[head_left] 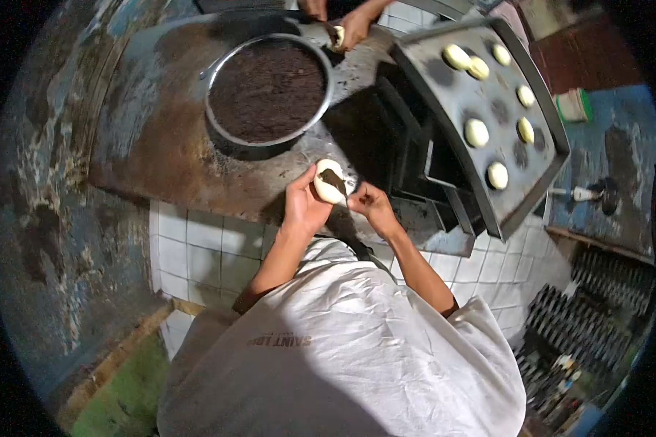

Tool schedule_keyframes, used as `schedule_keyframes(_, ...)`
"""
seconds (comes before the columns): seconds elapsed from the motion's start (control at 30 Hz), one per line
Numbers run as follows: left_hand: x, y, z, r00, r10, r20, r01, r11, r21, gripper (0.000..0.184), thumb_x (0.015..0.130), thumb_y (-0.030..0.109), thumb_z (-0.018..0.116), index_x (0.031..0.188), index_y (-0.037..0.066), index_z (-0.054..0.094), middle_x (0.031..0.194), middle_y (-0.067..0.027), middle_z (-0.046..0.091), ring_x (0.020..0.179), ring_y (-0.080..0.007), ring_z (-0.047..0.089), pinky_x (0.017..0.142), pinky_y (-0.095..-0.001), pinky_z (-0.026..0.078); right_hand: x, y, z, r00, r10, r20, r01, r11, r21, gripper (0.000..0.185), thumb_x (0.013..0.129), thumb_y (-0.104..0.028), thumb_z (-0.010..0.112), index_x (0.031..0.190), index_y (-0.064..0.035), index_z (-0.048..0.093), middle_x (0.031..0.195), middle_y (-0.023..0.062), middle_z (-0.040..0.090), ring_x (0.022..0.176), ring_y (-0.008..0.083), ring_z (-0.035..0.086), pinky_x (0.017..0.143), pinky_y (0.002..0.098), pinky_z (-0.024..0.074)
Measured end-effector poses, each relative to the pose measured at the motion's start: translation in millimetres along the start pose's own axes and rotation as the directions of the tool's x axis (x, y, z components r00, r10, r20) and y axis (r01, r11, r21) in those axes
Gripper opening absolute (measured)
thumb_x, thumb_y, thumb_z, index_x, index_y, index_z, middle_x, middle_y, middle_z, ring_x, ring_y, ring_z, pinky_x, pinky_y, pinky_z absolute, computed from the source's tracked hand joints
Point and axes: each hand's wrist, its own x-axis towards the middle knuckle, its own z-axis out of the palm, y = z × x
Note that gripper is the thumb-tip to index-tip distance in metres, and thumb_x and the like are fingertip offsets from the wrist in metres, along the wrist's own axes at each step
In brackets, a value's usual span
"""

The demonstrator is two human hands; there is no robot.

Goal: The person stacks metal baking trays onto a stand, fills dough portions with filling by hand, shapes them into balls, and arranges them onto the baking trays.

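Note:
My left hand [307, 200] is closed around a flattened piece of pale dough [324, 191], cupped in the palm and fingers. A dab of dark brown filling [333, 178] lies on the dough. At the dough's right edge, my right hand [372, 206] is closed in a pinch. A thin dark shape runs from its fingertips toward the filling, too small to name. Just beyond my hands, a round metal basin [219, 127] full of dark brown filling [270, 87] stands on the worn table [149, 131].
On my right, a metal baking tray [433, 95] carries several pale dough balls [476, 133] and rests above stacked dark trays [415, 156]. Across the table, another person's hands [355, 28] hold a dough piece [337, 38]. A white-and-green container [574, 105] stands at the far right.

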Motion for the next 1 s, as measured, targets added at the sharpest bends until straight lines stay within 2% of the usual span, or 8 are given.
schedule_keyframes(0.27, -19, -85, 38, 0.985, -0.06, 0.159, 0.028, 0.98, 0.198, 0.056, 0.102, 0.051, 0.049, 0.128, 0.001, 0.055, 0.12, -0.0149, 0.065, 0.114, -0.0292, 0.061, 0.103, -0.045, 0.047, -130, 135, -133, 0.927, 0.167, -0.335, -0.101, 0.973, 0.207, 0.013, 0.096, -0.017, 0.069, 0.092, -0.0063, 0.064, 0.087, 0.0064, 0.067, 0.079, 0.0182, 0.063, 0.071, 0.0322, 0.0489)
schedule_keyframes(0.33, -20, -104, 42, 0.984, -0.083, 0.158, 0.044, 0.97, 0.239, 0.057, 0.102, 0.051, 0.048, 0.128, 0.001, 0.055, 0.12, -0.0149, 0.065, 0.113, -0.0292, 0.061, 0.102, -0.0448, 0.047, -140, 145, -153, 0.858, -0.328, -0.394, -0.091, 0.659, -0.747, 0.017, 0.097, -0.02, 0.065, 0.1, -0.0034, 0.067, 0.092, 0.0157, 0.071, 0.083, 0.0346, 0.068, 0.075, 0.0399, 0.0524)
schedule_keyframes(0.43, -30, -126, 50, 0.983, -0.097, 0.155, 0.055, 0.964, 0.259, 0.058, 0.103, 0.052, 0.047, 0.129, 0.0, 0.054, 0.12, -0.015, 0.064, 0.112, -0.0287, 0.062, 0.101, -0.0442, 0.048, -139, 112, -145, 0.748, -0.619, -0.24, 0.05, 0.413, -0.909, 0.022, 0.096, -0.022, 0.065, 0.106, -0.0022, 0.068, 0.098, 0.0215, 0.071, 0.09, 0.0456, 0.065, 0.082, 0.0445, 0.0531)
schedule_keyframes(0.53, -47, -145, 54, 0.955, -0.178, 0.237, 0.095, 0.941, 0.324, 0.057, 0.104, 0.05, 0.047, 0.131, 0.0, 0.053, 0.121, -0.0146, 0.064, 0.113, -0.026, 0.062, 0.101, -0.0416, 0.049, -138, 3, -96, 0.915, -0.185, -0.358, 0.096, 0.963, -0.251, 0.046, 0.105, -0.04, 0.054, 0.138, -0.0075, 0.059, 0.128, 0.0081, 0.067, 0.116, 0.0204, 0.064, 0.095, 0.0328, 0.0486)
schedule_keyframes(0.67, -53, -153, 45, 0.974, -0.106, 0.201, -0.017, 0.847, 0.531, 0.055, 0.102, 0.039, 0.055, 0.14, -0.001, 0.048, 0.126, -0.0142, 0.062, 0.116, -0.024, 0.061, 0.103, -0.0358, 0.047, -129, -52, -82, 0.988, 0.152, 0.007, -0.114, 0.707, 0.698, 0.053, 0.106, -0.038, 0.052, 0.143, -0.0001, 0.05, 0.135, 0.0142, 0.061, 0.125, 0.026, 0.058, 0.106, 0.0344, 0.0433)
schedule_keyframes(0.77, -63, -141, 38, 0.998, 0.039, 0.045, -0.057, 0.423, 0.904, 0.05, 0.099, 0.023, 0.059, 0.141, -0.001, 0.047, 0.121, -0.0102, 0.064, 0.112, -0.0191, 0.061, 0.099, -0.0322, 0.047, -132, -54, -84, 0.986, 0.136, 0.099, -0.167, 0.877, 0.451, 0.054, 0.099, -0.025, 0.064, 0.144, -0.0004, 0.049, 0.14, 0.0155, 0.057, 0.127, 0.0256, 0.056, 0.108, 0.0363, 0.043)
schedule_keyframes(0.87, -77, -136, 44, 0.998, -0.008, 0.059, -0.052, 0.369, 0.928, 0.055, 0.089, 0.002, 0.059, 0.143, -0.002, 0.049, 0.124, -0.0101, 0.063, 0.116, -0.0171, 0.06, 0.101, -0.0298, 0.045, -138, -39, -80, 0.907, -0.418, -0.044, 0.364, 0.833, -0.417, 0.071, 0.077, 0.001, 0.076, 0.142, -0.0014, 0.05, 0.136, 0.0208, 0.056, 0.121, 0.0365, 0.06, 0.103, 0.0388, 0.0485)
schedule_keyframes(1.0, -88, -136, 44, 0.982, 0.074, 0.175, -0.188, 0.276, 0.942, 0.053, 0.085, -0.004, 0.065, 0.137, 0.001, 0.059, 0.125, -0.0105, 0.064, 0.115, -0.0187, 0.06, 0.101, -0.0309, 0.046, -139, -52, -69, 0.862, -0.497, -0.102, 0.382, 0.767, -0.516, 0.056, 0.082, -0.002, 0.077, 0.135, -0.0031, 0.06, 0.135, 0.0181, 0.059, 0.113, 0.0317, 0.068, 0.09, 0.0362, 0.0569)
